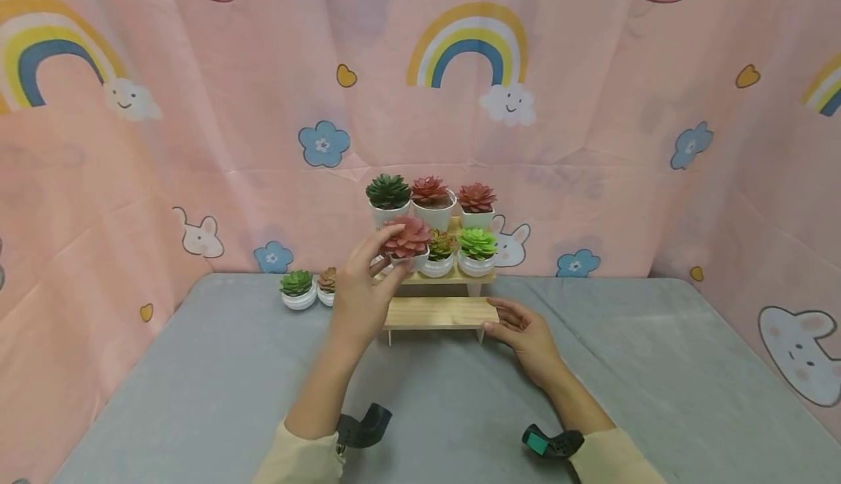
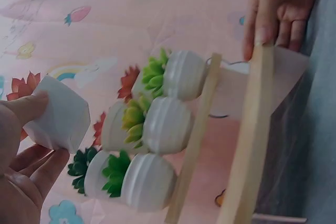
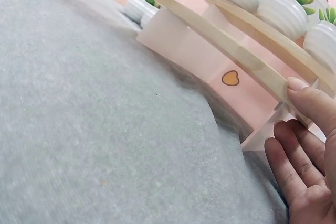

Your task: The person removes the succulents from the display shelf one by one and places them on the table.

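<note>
My left hand (image 1: 363, 290) holds a dusty-red succulent (image 1: 407, 236) by its angular white pot (image 2: 59, 114), raised in front of the stand's upper tiers. My right hand (image 1: 528, 338) grips the right end of the bottom wooden step (image 1: 436, 312), its thumb on the board in the right wrist view. On the middle step stand a bright green succulent (image 1: 477, 244), a yellow-green one (image 2: 135, 120) and a green one (image 2: 116, 172), which the left hand hides in the head view. Behind them are a dark green succulent (image 1: 388, 192) and two red ones (image 1: 430, 190).
Left of the stand, a small green succulent (image 1: 297, 289) and a brownish one (image 1: 327, 281) sit in round white pots on the grey cloth (image 1: 230, 374). A pink patterned curtain (image 1: 591, 90) hangs behind the table. Dark straps (image 1: 364, 427) circle both wrists.
</note>
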Demonstrator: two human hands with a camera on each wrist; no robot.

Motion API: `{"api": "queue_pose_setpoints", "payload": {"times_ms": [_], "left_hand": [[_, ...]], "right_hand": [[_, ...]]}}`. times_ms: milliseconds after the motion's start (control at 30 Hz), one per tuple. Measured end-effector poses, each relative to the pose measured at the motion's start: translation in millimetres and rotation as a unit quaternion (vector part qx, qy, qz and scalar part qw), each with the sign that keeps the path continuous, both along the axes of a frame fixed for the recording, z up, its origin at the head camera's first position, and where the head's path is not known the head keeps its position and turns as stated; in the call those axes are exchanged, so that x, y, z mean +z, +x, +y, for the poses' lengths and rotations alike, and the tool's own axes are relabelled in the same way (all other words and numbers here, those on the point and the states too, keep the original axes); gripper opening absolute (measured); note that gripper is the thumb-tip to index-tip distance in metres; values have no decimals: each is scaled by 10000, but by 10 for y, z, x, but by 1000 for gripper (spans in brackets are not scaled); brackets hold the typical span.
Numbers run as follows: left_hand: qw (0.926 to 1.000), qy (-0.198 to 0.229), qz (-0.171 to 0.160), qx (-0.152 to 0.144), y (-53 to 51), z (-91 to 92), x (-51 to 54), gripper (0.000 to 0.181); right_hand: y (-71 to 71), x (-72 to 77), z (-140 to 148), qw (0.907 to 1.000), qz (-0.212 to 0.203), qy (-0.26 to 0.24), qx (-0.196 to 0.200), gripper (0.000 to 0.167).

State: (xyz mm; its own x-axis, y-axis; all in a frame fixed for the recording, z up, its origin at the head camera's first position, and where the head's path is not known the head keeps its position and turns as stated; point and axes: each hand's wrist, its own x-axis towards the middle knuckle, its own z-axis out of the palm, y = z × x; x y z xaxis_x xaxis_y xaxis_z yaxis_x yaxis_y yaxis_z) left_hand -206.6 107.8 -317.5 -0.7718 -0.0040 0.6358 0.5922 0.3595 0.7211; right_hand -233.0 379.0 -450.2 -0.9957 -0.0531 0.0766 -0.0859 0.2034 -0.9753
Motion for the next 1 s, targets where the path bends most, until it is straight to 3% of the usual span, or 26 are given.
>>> {"api": "queue_pose_setpoints", "payload": {"times_ms": [400,633,1000], "left_hand": [[9975,86,-155,688,-51,-445,100,51],[9938,43,-293,1068,-71,-642,100,50],[9866,-11,-210,1621,-111,-970,56,49]], "right_hand": [[-2,-7,-2,10000,26,23,-14,58],[-1,-6,-5,10000,12,-19,-25,57],[4,4,3,10000,9,-14,0,58]]}}
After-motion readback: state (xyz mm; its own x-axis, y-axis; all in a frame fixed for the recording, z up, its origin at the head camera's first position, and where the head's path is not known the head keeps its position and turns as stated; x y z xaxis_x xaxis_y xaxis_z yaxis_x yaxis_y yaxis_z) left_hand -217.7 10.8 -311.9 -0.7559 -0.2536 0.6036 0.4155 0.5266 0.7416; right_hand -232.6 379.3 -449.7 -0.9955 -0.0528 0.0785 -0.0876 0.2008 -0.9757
